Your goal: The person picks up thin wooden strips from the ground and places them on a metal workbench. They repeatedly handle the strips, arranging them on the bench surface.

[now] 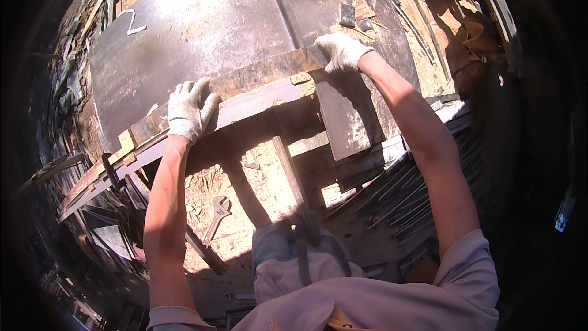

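Observation:
My left hand (190,108), in a pale knitted work glove, grips a long, narrow wooden strip (257,73) near its middle. My right hand (343,53), gloved alike, grips the strip's right end. The strip lies along the near edge of a worn, dark metal-like sheet (183,32). Beneath and in front of it runs a pale grey, chipped beam (257,101). At the far left, a small yellowish wood block (127,140) sits on the strip, beside a dark clamp-like piece (109,168). The undersides of my fingers are hidden.
Below the bench edge, an adjustable wrench (218,218) lies on a chip-strewn surface. A dark board (347,119) extends toward me under my right forearm. Small dark blocks (347,15) and wood scraps lie on the right sheet. Stacked thin strips (404,193) are at the lower right.

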Demonstrator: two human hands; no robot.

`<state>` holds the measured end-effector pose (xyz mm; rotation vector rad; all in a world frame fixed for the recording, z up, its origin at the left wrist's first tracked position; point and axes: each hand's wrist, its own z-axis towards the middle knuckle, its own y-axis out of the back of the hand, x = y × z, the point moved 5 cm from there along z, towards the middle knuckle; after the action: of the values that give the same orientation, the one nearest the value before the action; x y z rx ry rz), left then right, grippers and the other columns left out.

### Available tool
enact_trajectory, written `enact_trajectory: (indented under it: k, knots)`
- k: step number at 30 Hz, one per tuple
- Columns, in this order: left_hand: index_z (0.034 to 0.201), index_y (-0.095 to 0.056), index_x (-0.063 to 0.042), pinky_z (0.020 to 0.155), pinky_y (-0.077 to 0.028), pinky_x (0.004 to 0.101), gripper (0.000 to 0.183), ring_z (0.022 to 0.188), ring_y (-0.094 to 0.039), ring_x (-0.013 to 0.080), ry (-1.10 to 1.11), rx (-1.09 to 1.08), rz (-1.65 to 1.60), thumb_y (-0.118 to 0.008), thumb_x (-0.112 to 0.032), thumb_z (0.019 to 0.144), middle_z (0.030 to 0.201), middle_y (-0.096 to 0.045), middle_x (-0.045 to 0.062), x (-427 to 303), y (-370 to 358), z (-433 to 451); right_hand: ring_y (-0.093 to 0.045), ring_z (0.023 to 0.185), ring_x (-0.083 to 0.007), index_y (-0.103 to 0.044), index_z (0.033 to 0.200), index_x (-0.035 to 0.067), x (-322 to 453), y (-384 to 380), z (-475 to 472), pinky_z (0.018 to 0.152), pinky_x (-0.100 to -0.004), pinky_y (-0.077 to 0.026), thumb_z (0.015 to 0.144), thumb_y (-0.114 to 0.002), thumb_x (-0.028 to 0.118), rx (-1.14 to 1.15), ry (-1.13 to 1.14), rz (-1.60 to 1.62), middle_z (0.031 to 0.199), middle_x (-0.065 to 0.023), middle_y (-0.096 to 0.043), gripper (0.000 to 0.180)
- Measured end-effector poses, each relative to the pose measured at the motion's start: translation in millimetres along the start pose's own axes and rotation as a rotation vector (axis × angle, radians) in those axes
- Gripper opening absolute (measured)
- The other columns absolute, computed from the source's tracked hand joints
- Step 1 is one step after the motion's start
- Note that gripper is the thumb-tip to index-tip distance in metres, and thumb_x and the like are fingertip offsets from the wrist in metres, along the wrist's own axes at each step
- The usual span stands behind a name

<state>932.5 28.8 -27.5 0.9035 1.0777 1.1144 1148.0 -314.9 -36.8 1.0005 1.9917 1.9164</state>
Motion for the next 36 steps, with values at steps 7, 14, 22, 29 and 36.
enact_trajectory:
  k: [7,14,22,29,36]
  knots:
    - [0.133,-0.067,-0.016,0.095,-0.048,0.0511,0.049,0.110,-0.061,0.0376,0.015,0.007,-0.007,-0.069,-0.045,0.094,0.112,-0.066,0.015,4.5,-0.6,-5.2,-0.074,0.099,-0.0358,-0.066,0.117,0.005,16.2,1.1,-1.9,0.085,-0.0432,-0.059,0.068,-0.091,0.019,0.029,-0.085,-0.044,0.105,-0.0181,-0.076,0.057]
    - [0.133,-0.069,-0.015,0.099,-0.048,0.0516,0.047,0.112,-0.061,0.0394,-0.003,-0.041,-0.004,-0.068,-0.044,0.096,0.117,-0.067,0.016,-2.0,-7.4,7.2,-0.074,0.097,-0.0323,-0.069,0.120,0.001,10.0,-9.1,-85.4,0.085,-0.0418,-0.058,0.067,-0.094,0.038,-0.444,-0.302,0.201,0.101,-0.0193,-0.075,0.070]
    - [0.136,-0.067,-0.014,0.099,-0.049,0.0520,0.049,0.112,-0.062,0.0392,0.022,-0.003,0.069,-0.066,-0.045,0.099,0.121,-0.067,0.017,7.7,-10.4,-0.6,-0.072,0.090,-0.0223,-0.068,0.121,0.002,111.4,-43.2,-259.1,0.078,-0.0371,-0.060,0.094,-0.077,0.047,-0.453,-0.170,2.127,0.105,-0.0118,-0.075,0.053]
    - [0.132,-0.067,-0.015,0.096,-0.048,0.0511,0.046,0.111,-0.060,0.0390,0.079,0.061,-0.070,-0.069,-0.042,0.095,0.118,-0.065,0.018,-1.5,13.9,0.7,-0.071,0.075,-0.0186,-0.071,0.108,0.008,151.8,-57.8,-322.2,0.067,-0.0336,-0.060,0.091,-0.083,0.046,-0.215,-1.108,1.903,0.090,-0.0061,-0.074,0.043]
    - [0.132,-0.067,-0.014,0.098,-0.044,0.0518,0.050,0.111,-0.058,0.0377,0.129,0.141,-0.177,-0.070,-0.044,0.092,0.116,-0.063,0.016,4.9,12.8,7.0,-0.071,0.107,-0.0256,-0.063,0.128,0.000,115.4,226.3,-59.5,0.094,-0.0423,-0.058,0.097,-0.073,0.055,-0.456,-0.326,1.698,0.121,-0.0180,-0.070,0.064]
